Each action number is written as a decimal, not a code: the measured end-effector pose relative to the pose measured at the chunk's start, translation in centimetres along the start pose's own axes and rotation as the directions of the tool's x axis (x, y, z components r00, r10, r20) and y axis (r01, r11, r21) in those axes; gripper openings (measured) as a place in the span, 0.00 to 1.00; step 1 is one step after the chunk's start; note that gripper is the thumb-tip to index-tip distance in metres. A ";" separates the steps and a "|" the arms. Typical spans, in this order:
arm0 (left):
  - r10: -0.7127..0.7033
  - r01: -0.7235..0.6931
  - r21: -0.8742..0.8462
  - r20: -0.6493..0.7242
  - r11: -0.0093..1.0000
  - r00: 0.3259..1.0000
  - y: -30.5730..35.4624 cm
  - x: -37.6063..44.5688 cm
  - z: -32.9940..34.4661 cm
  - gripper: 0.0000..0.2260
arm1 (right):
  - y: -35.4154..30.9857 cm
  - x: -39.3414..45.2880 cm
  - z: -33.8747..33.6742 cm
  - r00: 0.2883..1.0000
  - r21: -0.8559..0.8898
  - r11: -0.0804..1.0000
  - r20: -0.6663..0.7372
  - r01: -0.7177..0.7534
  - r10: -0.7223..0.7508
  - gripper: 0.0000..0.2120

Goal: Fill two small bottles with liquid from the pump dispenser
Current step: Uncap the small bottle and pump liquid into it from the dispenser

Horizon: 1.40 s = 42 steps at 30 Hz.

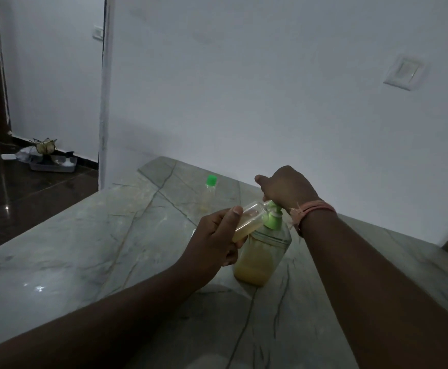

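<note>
Head view: left hand [213, 237] fingers grip a tilted small bottle [246, 221], its mouth at the pump dispenser [262, 251] nozzle; right hand [286, 189] fingers curl closed over the pump head, wrist bent down, on the tabletop [84, 249].

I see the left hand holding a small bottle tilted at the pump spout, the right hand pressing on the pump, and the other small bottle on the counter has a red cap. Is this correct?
Nearly. The head view shows the other small bottle on the counter has a green cap, not red. The rest holds: the left hand holds a small bottle tilted at the spout, and the right hand presses on the pump.
</note>
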<state>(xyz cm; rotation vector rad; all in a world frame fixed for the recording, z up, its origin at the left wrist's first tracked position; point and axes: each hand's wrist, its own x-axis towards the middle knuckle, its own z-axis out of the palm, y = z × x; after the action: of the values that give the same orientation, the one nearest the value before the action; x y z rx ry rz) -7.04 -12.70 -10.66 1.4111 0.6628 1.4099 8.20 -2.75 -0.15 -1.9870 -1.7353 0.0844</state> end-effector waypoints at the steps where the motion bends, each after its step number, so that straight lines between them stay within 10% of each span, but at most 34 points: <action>1: -0.003 0.003 -0.001 0.001 1.000 1.000 -0.1 0.0 -0.1 0.15 | 0.3 0.1 0.3 1.000 0.038 0.999 0.002 -0.008 0.008 0.21; 42: -0.005 0.005 0.003 -0.006 1.000 1.000 0.2 -0.3 0.2 0.16 | 0.1 -0.4 -0.3 0.998 0.055 0.997 0.043 -0.051 0.049 0.15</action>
<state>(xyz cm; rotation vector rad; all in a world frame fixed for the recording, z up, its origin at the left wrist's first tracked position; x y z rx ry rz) -6.94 -13.06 -10.56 1.4073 0.6720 1.4109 8.29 -3.27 -0.04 -2.0013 -1.6905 0.1898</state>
